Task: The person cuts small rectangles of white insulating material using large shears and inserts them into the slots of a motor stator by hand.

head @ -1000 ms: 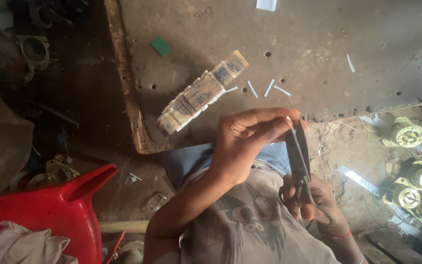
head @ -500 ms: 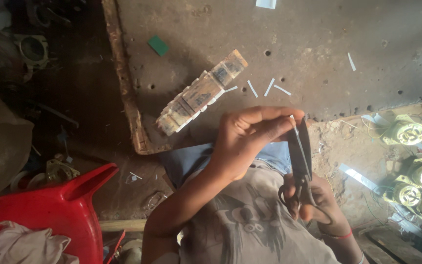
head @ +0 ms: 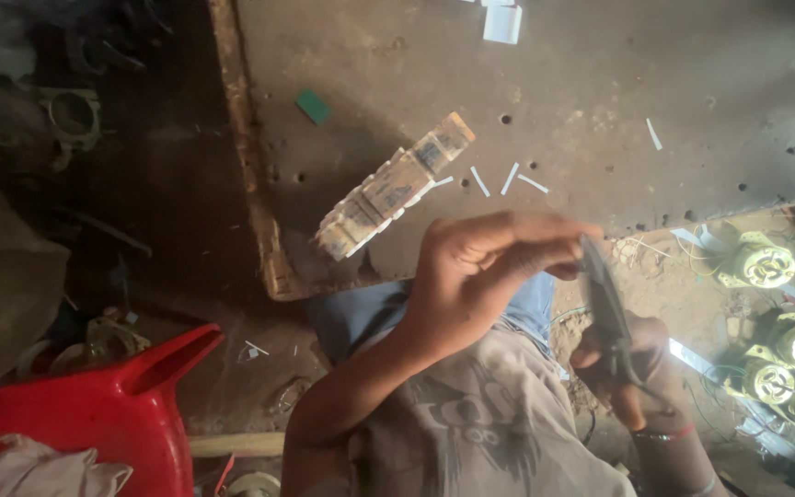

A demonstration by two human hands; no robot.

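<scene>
My left hand point(head: 494, 267) reaches across my lap with its fingertips pinched together at the tip of a pair of dark scissors point(head: 604, 308). They seem to hold a thin white strip, but it is blurred. My right hand point(head: 641, 373), with a red band at the wrist, grips the scissors' handles at the lower right, blades pointing up. Both hands hover over my grey shirt and blue trousers, just off the near edge of a worn metal plate point(head: 600, 83).
On the plate lie a long block wrapped in printed paper point(head: 393, 189), several short white strips point(head: 508, 178), a green chip point(head: 313, 107) and white paper pieces point(head: 501, 23). Several small motors point(head: 766, 264) sit on the ground at right. A red plastic tub point(head: 94, 414) stands at lower left.
Both hands have held their grip and stayed almost in place. The scissors' tip and my left fingertips have shifted slightly to the right.
</scene>
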